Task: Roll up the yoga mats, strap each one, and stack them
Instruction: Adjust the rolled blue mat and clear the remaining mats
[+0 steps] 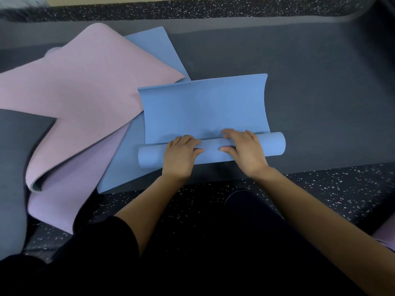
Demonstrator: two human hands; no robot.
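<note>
A blue yoga mat (203, 107) lies in front of me, its near end wound into a roll (271, 144) that runs left to right. My left hand (181, 155) and my right hand (245, 149) both sit on top of the roll, fingers curled over its far side and thumbs on the near side. The unrolled part of the blue mat stretches away from me, its far edge curling up. A pink mat (81, 88) lies crumpled and folded to the left, partly over another blue sheet (156, 43).
Everything rests on a large dark grey mat (320, 92) over a speckled black floor (342, 193). A dark grey mat (12, 167) lies at the far left. A pink mat's edge (386, 238) shows at the right border. My knees in dark clothing fill the bottom.
</note>
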